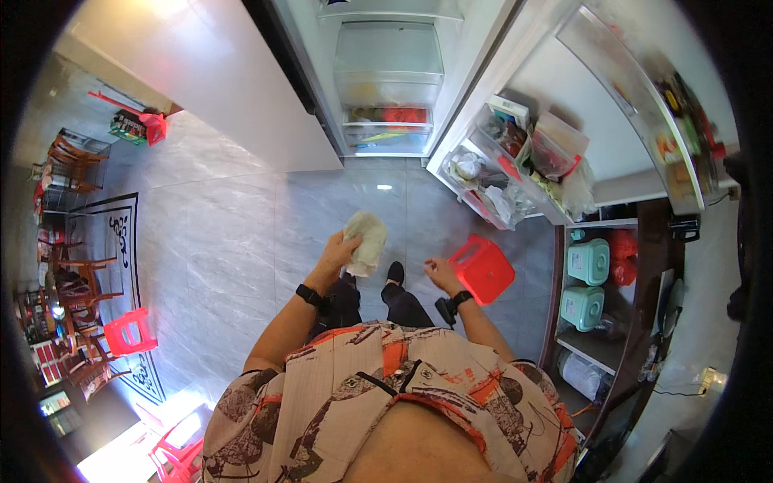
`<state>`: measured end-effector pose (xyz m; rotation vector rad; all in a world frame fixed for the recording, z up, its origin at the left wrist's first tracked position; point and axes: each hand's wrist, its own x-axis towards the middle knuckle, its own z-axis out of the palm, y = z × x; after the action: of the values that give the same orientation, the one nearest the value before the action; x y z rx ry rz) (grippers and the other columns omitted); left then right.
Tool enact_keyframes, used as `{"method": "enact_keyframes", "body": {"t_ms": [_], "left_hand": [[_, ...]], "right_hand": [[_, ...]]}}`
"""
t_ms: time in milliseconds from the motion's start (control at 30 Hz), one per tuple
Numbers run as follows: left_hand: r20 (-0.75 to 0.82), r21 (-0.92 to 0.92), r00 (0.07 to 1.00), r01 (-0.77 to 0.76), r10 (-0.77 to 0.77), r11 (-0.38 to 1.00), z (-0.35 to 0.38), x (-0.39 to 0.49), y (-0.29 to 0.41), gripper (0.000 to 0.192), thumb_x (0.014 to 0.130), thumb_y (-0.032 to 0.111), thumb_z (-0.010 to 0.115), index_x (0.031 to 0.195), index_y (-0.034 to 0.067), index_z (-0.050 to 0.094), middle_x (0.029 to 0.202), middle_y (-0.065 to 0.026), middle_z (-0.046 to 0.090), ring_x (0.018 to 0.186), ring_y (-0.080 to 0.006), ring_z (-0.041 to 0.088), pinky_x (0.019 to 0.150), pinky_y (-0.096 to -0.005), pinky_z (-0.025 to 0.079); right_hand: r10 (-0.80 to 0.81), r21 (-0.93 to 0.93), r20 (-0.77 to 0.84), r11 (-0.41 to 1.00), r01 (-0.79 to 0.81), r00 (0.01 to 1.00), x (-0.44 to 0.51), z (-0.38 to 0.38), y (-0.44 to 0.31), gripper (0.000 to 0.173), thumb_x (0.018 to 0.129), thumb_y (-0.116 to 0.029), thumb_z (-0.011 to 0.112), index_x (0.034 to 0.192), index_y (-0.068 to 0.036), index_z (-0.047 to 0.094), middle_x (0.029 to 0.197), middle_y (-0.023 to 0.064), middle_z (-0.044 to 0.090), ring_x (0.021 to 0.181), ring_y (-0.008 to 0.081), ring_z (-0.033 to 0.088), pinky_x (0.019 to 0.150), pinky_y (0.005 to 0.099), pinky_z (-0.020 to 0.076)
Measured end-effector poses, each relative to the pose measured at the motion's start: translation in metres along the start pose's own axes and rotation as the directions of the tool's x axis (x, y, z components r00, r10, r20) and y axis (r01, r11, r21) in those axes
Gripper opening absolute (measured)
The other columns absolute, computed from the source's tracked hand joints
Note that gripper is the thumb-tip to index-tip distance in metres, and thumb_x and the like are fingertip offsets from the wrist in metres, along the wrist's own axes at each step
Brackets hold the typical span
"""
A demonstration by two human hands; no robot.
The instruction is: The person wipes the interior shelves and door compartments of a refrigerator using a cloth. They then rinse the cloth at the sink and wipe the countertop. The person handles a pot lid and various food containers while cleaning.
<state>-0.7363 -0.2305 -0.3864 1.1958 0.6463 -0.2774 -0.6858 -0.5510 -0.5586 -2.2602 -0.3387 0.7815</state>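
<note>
My left hand [339, 253] grips a pale folded cloth [366, 243], held above the tiled floor in front of my feet. Nothing shows in my right hand [442, 275], which hangs beside a red plastic stool [486, 271] with its fingers partly curled; whether it touches the stool is unclear. Ahead of me a refrigerator [389, 48] stands with its doors apart. Its lower clear drawers [388, 128] hold a red item and other things. Filled bins on the right door [483, 175] carry bags, a white box and a clear container.
The left refrigerator door [211, 78] reaches out over the floor. At right, a dark cabinet [552, 302] holds mint-green lidded containers [588, 262] and red bags [622, 253]. Another red stool [131, 332] and wooden chairs [99, 275] stand at left, near a patterned floor border.
</note>
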Motion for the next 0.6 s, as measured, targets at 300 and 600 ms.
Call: {"method": "enact_keyframes", "body": {"t_ms": [300, 600], "left_hand": [[0.085, 0.425, 0.992, -0.122, 0.094, 0.897, -0.025, 0.186, 0.104, 0.042, 0.097, 0.034, 0.056, 0.119, -0.002, 0.060, 0.102, -0.0073, 0.068, 0.089, -0.0149, 0.064, 0.076, -0.0300, 0.051], [0.102, 0.636, 0.879, -0.417, 0.465, 0.649, 0.003, 0.334, 0.174, 0.033, 0.085, 0.017, 0.057, 0.114, 0.005, 0.066, 0.102, -0.0228, 0.068, 0.097, -0.0366, 0.066, 0.083, -0.0399, 0.050]], "right_hand": [[0.347, 0.582, -0.512, 0.813, 0.020, 0.786, 0.077, -0.089, -0.059, 0.048, 0.091, -0.017, 0.060, 0.137, -0.007, 0.047, 0.098, 0.0095, 0.065, 0.074, 0.0179, 0.062, 0.070, 0.0307, 0.0502], [0.495, 0.551, -0.685, 0.832, -0.064, 0.535, 0.095, -0.129, -0.057, 0.059, 0.094, -0.017, 0.057, 0.144, 0.003, 0.035, 0.101, 0.0096, 0.064, 0.076, 0.0158, 0.063, 0.070, 0.0290, 0.0508]]}}
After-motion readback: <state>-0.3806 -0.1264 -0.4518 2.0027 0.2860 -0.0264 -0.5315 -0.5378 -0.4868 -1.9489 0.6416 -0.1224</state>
